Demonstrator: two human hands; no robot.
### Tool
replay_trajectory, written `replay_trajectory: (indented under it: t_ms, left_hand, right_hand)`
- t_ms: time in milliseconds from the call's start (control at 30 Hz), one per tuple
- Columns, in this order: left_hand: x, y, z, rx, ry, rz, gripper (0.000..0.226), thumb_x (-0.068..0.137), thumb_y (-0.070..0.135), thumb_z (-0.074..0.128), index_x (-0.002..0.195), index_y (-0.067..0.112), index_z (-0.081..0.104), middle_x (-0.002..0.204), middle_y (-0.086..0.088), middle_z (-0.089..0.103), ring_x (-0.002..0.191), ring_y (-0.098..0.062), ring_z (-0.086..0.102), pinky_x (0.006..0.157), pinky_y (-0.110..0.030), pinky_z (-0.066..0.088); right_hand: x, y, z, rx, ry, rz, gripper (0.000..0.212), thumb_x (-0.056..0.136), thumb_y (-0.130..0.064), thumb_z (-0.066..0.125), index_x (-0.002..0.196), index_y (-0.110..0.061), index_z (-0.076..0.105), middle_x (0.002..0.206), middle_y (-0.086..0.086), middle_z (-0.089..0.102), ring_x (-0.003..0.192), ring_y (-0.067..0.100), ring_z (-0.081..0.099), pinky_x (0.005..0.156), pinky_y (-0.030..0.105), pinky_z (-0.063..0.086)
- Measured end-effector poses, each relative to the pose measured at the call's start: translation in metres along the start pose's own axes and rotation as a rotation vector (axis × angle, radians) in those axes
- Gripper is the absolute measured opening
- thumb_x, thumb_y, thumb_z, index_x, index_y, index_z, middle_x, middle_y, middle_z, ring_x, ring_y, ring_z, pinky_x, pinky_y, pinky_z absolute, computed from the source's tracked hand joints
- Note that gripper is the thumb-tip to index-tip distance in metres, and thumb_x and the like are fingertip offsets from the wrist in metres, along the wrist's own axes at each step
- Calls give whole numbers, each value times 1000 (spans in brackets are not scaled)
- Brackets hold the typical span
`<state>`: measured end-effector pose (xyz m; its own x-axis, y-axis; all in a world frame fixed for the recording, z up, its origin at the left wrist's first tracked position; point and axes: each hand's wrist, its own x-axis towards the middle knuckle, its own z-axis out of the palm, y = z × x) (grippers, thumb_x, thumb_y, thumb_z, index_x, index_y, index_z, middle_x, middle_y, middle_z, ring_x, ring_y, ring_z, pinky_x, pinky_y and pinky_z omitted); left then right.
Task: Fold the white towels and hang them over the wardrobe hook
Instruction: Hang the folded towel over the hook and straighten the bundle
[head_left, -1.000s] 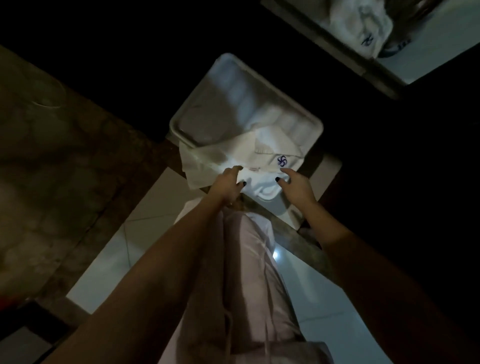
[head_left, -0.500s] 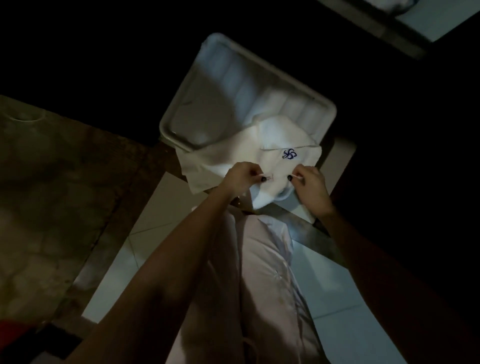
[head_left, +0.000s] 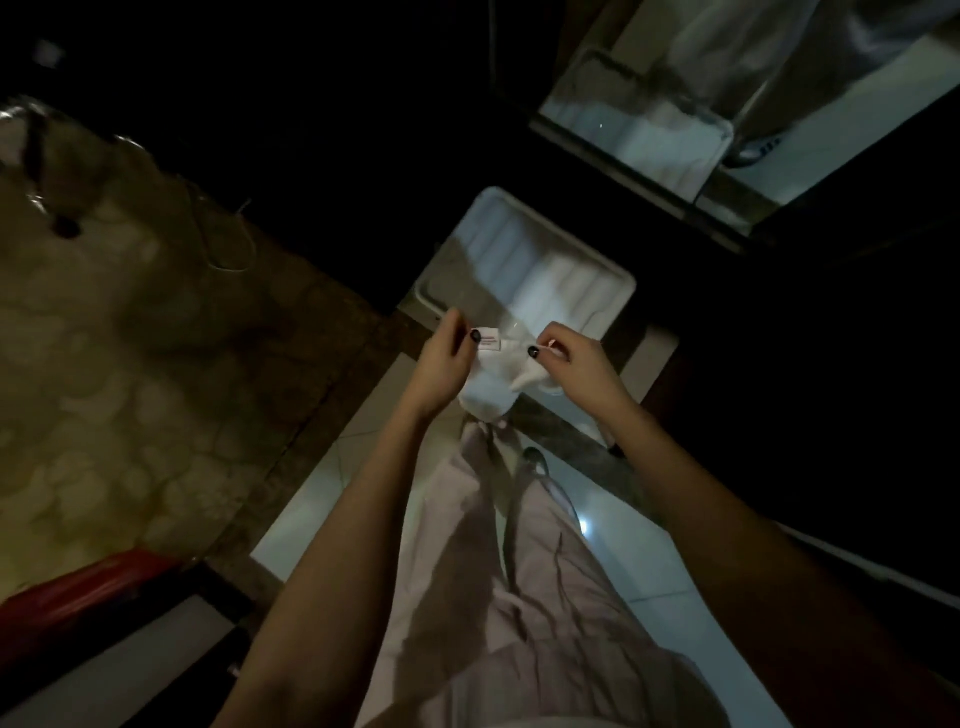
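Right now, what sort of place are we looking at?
Probably a dim hotel room or dressing area: there is a mirror, a glossy tiled floor, and a white tray with a white towel.

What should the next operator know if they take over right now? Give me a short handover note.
Left hand: pinches the towel at its top edge, beside the sewn label.
Right hand: pinches the other end of the same top edge.
Towel: held up in the air between both hands in front of the white tray, hanging down bunched.
Done: one towel is picked up. No fold is made yet.
Left: fold this towel, then hang it over the wardrobe hook, which is not in view. The picture is too dark to tell whether other towels wait.
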<state>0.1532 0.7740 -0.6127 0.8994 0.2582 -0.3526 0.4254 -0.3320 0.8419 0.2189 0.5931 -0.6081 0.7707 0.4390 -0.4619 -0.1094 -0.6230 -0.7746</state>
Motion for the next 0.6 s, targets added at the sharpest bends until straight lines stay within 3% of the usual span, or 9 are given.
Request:
replay_trajectory:
  t_ms: [67,133,233,300,400,467,533,600]
  left_hand:
    - [-28,28,-19,-38,65,53,11,99,12,44,87,14,43,80,-1,46,70,-9,43,66,-24,39]
    - [-52,52,-34,-70,86,106,11,98,11,44,87,12,43,78,0,43,69,-9,41,65,-26,38]
    - [-83,81,-53,-159,79,172,11,98,13,45,89,7,45,81,-5,43,70,-12,41,64,-26,38]
    - [-102,97,-62,-237,68,206,16,96,16,47,88,2,45,81,-5,43,71,-11,40,64,-25,36]
    - [-130,110,-76,-395,16,218,19,93,23,49,89,5,46,84,-10,45,74,-23,43,68,-42,36]
    - [-149,117,-89,-467,-38,256,17,92,28,51,89,11,49,88,-12,47,79,-27,42,71,-47,34]
    - [-168,122,-105,-463,-53,300,17,91,32,53,89,15,50,92,-12,47,81,-28,42,72,-47,34]
    - [-187,122,-124,-404,-24,337,15,93,30,52,90,16,51,91,-12,48,79,-27,45,70,-45,36]
  right_hand:
    - [-25,-23,-2,-25,-28,-21,20,94,-30,59,81,-15,57,64,-6,49,56,5,43,52,19,33]
    - [-50,-38,-4,-38,-41,-20,23,91,-34,62,80,-14,60,64,-3,50,57,9,44,54,23,34]
    - [-86,-45,-8,8,-4,-10,25,88,-25,68,67,-19,55,65,-3,47,60,10,43,58,25,33]
    - [-108,-38,-5,0,34,29,27,86,-15,68,63,-9,54,68,2,46,64,14,44,63,29,34]
    - [-139,-31,10,-19,73,63,23,86,-11,65,80,10,59,77,22,56,72,24,50,64,31,36]
    - [-161,-32,24,3,124,91,16,89,-7,61,94,8,63,92,28,62,85,31,58,71,34,43]
    - [-185,-32,39,-25,197,127,22,90,-2,55,107,11,59,99,30,61,95,42,59,75,39,45]
    - [-208,-31,54,-56,298,145,15,93,-6,50,102,2,58,90,23,62,89,42,60,66,36,43]
